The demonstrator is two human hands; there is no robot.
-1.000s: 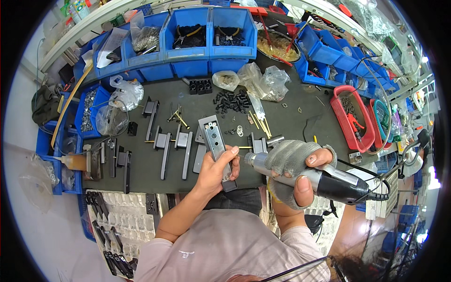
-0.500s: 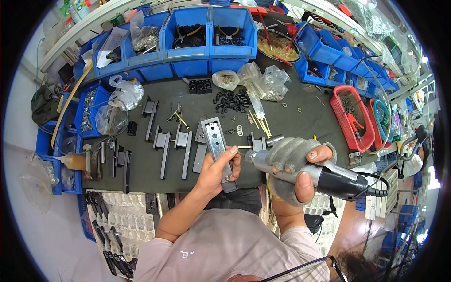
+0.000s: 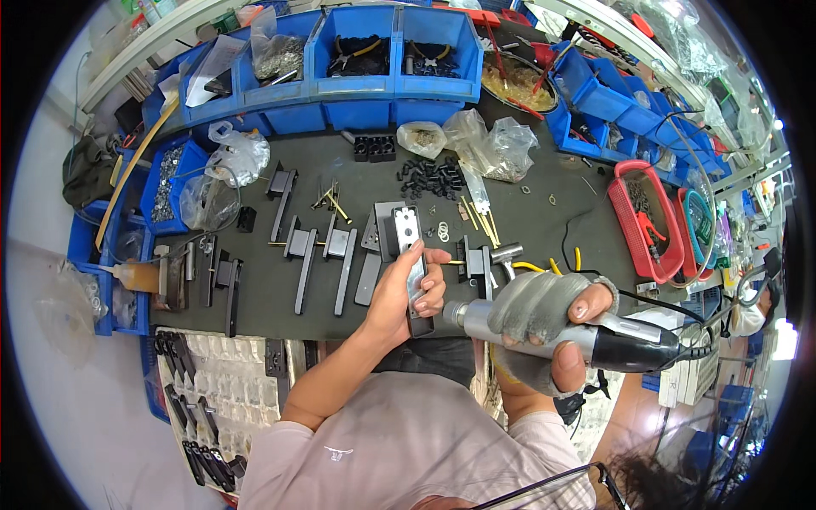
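Note:
A long dark-grey metal housing with a silver plate set in it (image 3: 406, 223) stands tilted in my left hand (image 3: 402, 293), which is closed round its lower part. My right hand (image 3: 544, 319), in a grey fingerless glove, grips an electric screwdriver (image 3: 565, 338) with a silver front and a black rear end. Its nose points left toward the housing but stays apart from it. Left of my left hand lie several dark metal handle assemblies (image 3: 342, 255) with square blocks. Another handle assembly (image 3: 476, 263) lies beyond the screwdriver's nose.
Blue bins (image 3: 353, 51) of small parts line the back. Loose black plastic pieces (image 3: 429, 178), clear bags (image 3: 500, 149) and brass-coloured rods (image 3: 483, 223) lie mid-table. A red basket (image 3: 650, 255) stands at right. Yellow-handled pliers (image 3: 529, 267) and the screwdriver's black cable (image 3: 646, 299) are near my right hand.
My left hand has turned the housing, so its silver face shows narrower and more from the side. The screwdriver has drawn slightly down and right; the whole view has shifted a little.

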